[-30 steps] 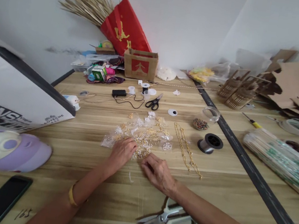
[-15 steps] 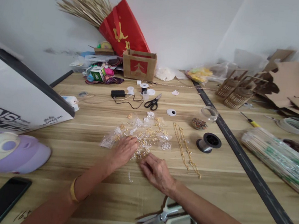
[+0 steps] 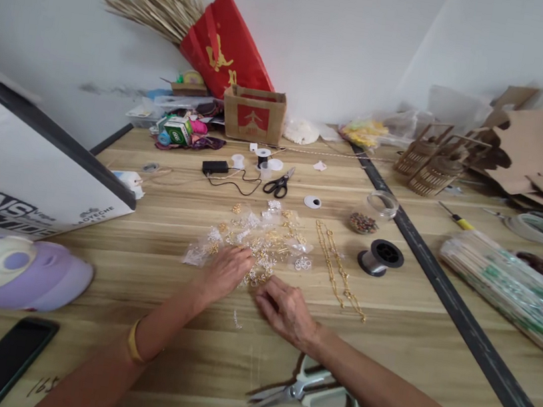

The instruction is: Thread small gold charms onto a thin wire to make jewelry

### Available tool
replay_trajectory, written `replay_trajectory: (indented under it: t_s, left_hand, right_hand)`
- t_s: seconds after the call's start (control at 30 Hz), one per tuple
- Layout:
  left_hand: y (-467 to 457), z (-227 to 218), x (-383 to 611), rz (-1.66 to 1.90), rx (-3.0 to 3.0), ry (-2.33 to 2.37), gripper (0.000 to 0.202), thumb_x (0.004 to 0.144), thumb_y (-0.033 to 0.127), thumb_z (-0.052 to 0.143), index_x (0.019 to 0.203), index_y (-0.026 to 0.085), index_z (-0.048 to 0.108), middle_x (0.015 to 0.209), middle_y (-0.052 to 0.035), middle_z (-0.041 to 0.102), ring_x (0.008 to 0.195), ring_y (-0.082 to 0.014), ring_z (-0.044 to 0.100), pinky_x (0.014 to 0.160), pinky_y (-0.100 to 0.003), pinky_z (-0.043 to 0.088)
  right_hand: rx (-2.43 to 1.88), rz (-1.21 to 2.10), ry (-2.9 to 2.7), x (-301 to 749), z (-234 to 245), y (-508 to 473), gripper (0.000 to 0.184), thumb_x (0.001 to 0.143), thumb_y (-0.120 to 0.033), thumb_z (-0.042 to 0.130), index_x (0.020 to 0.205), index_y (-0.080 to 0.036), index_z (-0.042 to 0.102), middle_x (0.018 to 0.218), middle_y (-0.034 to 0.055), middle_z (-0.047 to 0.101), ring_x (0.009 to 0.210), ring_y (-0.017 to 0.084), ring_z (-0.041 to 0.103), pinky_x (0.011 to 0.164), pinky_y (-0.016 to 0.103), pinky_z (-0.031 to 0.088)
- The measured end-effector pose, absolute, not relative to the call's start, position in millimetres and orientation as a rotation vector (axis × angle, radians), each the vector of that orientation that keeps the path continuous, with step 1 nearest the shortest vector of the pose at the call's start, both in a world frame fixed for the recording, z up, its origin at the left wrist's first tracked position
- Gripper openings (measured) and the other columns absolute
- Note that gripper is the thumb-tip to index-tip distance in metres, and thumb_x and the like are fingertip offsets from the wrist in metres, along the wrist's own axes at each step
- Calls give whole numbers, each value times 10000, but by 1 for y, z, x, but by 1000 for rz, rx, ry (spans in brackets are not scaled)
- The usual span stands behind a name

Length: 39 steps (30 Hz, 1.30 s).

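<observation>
A loose pile of small gold and silver jewelry findings [image 3: 264,253], some in clear bags, lies mid-table. My left hand [image 3: 228,270] rests on the pile's near left side, fingers bent together and tips among the pieces; what they pinch is too small to make out. Beside the pile's near right edge, my right hand [image 3: 287,307] lies on the table with fingers curled closed, hiding whatever is inside. A short silver chain [image 3: 237,320] lies in front of the hands. Right of the pile stretches a gold chain [image 3: 333,266]. Scissors with pale green handles [image 3: 305,393] lie partly under my right forearm.
A wire spool [image 3: 380,258] and an open jar of beads [image 3: 367,220] stand to the right. Black-handled scissors [image 3: 278,184] lie behind the pile. A purple cap [image 3: 39,275], a phone [image 3: 1,361] and a large white box [image 3: 28,169] occupy the left.
My left hand has shifted very slightly right over the pile. My right hand stays nearly in place, and the camera view has moved a little.
</observation>
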<state>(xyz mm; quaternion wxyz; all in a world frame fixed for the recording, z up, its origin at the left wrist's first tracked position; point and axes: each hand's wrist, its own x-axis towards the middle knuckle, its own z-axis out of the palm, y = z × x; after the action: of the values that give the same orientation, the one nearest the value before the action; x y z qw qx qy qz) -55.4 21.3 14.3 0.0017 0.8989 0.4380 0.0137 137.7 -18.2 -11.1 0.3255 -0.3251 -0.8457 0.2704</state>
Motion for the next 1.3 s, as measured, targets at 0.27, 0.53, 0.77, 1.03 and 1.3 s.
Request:
replay_trajectory:
  t_s: [0.27,0.53,0.77,1.03,1.3]
  left_hand:
    - [22,12,-54,70,2809,1369,201,895,126,422,772,160,578,818,-56,574,790,-204,526,727,-330,402]
    - [21,15,-55,67,2777,1358,230,903,122,403,764,164,581,803,-48,574,797,-195,523,732,-312,401]
    - [18,16,-55,28,2796,1381,253,917,159,398,732,157,571,791,-45,588,760,-177,537,680,-283,409]
    - [14,24,-56,29,2726,1394,215,895,150,438,733,154,580,799,-37,604,735,-163,553,654,-261,406]
    - [16,22,-56,12,2712,1379,209,892,153,438,744,156,585,796,-44,609,758,-178,565,664,-273,406]
  right_hand:
    - [-851,705,-2219,138,-12,-18,104,886,-136,455,837,-192,527,783,29,570,675,135,543,616,231,414]
    - [-844,726,-2206,138,-11,-18,93,882,-136,468,846,-192,533,791,33,578,671,134,550,623,232,427]
    - [-850,748,-2207,138,-9,-18,99,879,-133,464,837,-189,534,788,38,571,675,139,552,625,239,431]
    - [-869,760,-2210,139,-9,-18,92,882,-144,478,835,-192,542,800,36,577,686,135,561,640,233,436]
    - [-864,752,-2220,139,-10,-18,95,876,-133,475,848,-182,552,795,35,577,671,127,553,622,225,426]
